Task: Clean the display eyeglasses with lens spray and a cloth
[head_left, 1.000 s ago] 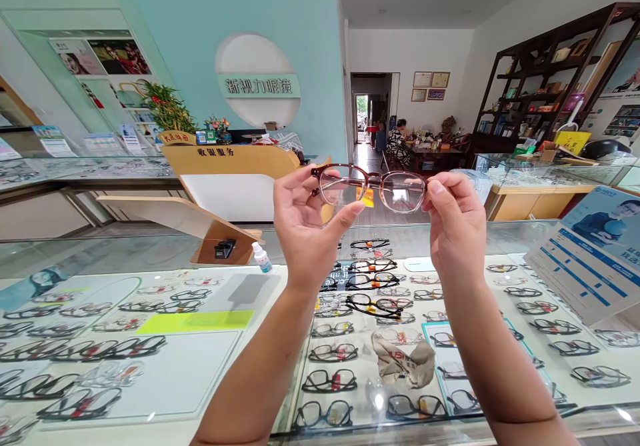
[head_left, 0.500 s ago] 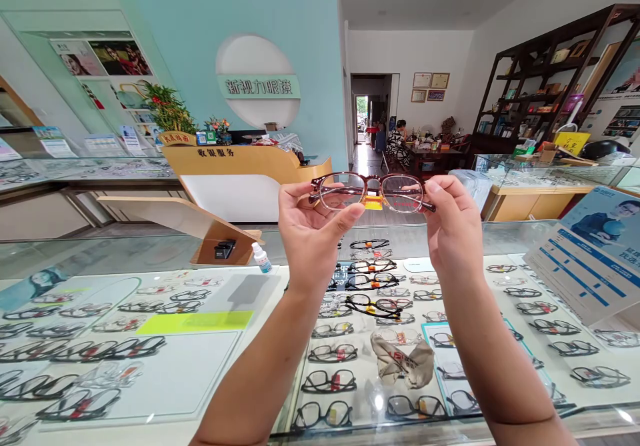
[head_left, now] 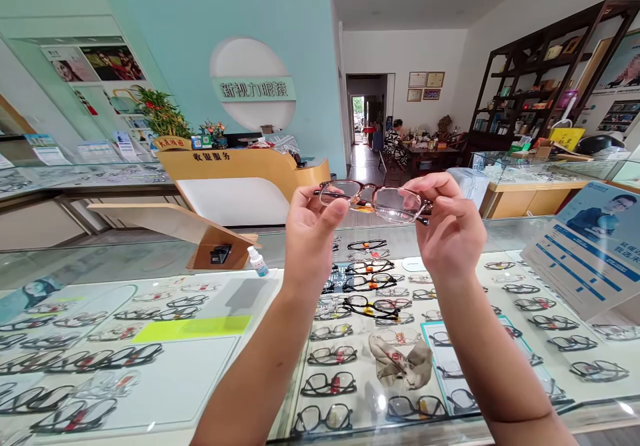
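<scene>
Eyeglasses [head_left: 381, 198], one pair, with a dark reddish-brown upper rim, clear lenses and a paler lower rim, raised over the near part of the counter [head_left: 273, 286], which was glass-topped and pale inside. Dark temples seemed folded behind the front; a yellow-orange tag [head_left: 365, 209] showed below the bridge.

Left hand [head_left: 311, 246]: fingers closed on the left end of the frame, thumb in front, against the lower part of the left lens. Right hand [head_left: 453, 236]: fingers curled and closed about the right end, near the hinge, with a dark temple tip showing just beside them.

Alteration: the front, nearly level and face-on half a second earlier, had turned aslant, its right end lower. The right-hand fingers had shifted their hold at that end. In judgement, the turn gave a slanted view of the lenses, and the two-handed hold looked steady.

Also on the counter: rows of spectacles [head_left: 333, 384], mostly dark-framed; a crumpled grey-beige cloth [head_left: 400, 363] with red lettering, between the forearms; a small white bottle [head_left: 257, 263], upright or slightly tilted, beside an angled wooden stand [head_left: 213, 233]; a blue-and-white printed placard [head_left: 587, 239], far right. Background: one person [head_left: 395, 146] beside a dark table.
</scene>
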Demonstrator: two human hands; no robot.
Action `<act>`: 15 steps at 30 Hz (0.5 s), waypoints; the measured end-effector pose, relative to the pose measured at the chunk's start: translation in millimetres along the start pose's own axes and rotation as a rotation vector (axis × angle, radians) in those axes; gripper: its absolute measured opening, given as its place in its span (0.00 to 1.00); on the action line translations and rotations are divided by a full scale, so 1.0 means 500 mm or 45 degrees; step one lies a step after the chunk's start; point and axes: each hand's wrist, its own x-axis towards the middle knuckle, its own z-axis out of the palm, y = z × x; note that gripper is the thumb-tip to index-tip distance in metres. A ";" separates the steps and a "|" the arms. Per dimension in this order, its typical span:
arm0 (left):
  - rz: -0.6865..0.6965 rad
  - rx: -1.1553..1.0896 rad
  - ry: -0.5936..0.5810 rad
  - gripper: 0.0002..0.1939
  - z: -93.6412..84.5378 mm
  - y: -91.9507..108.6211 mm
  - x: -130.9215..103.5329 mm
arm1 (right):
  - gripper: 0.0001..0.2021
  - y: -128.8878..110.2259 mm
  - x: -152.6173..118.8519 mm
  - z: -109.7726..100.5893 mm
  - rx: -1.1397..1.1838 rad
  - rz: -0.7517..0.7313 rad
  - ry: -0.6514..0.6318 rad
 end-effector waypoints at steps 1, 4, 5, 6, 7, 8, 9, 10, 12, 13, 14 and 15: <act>-0.066 -0.030 0.001 0.31 -0.001 -0.001 0.002 | 0.08 0.005 0.001 -0.003 0.009 -0.004 0.005; -0.282 -0.112 -0.059 0.29 -0.004 -0.001 0.007 | 0.10 0.019 0.003 -0.011 -0.115 -0.048 -0.052; -0.358 -0.134 -0.094 0.30 -0.005 -0.001 0.009 | 0.10 0.021 0.002 -0.012 -0.208 -0.090 -0.106; -0.435 -0.156 -0.129 0.30 -0.004 -0.002 0.010 | 0.10 0.022 0.001 -0.012 -0.308 -0.143 -0.164; -0.512 -0.182 -0.160 0.31 -0.003 -0.002 0.011 | 0.10 0.021 0.000 -0.011 -0.403 -0.201 -0.220; -0.588 -0.209 -0.185 0.32 -0.002 -0.003 0.011 | 0.10 0.019 -0.002 -0.008 -0.487 -0.257 -0.268; -0.656 -0.239 -0.200 0.33 0.000 -0.005 0.010 | 0.10 0.017 -0.004 -0.005 -0.555 -0.308 -0.305; -0.717 -0.264 -0.212 0.33 0.003 -0.006 0.009 | 0.09 0.016 -0.006 -0.002 -0.606 -0.353 -0.331; -0.813 -0.288 -0.233 0.33 0.010 -0.008 0.005 | 0.07 0.014 -0.009 0.003 -0.676 -0.436 -0.357; -0.848 -0.285 -0.240 0.33 0.014 -0.007 0.002 | 0.06 0.015 -0.010 0.004 -0.699 -0.478 -0.355; -0.878 -0.276 -0.244 0.33 0.018 -0.007 -0.001 | 0.05 0.016 -0.010 0.006 -0.714 -0.520 -0.342; -0.908 -0.264 -0.250 0.34 0.022 -0.005 -0.005 | 0.05 0.018 -0.010 0.006 -0.725 -0.555 -0.325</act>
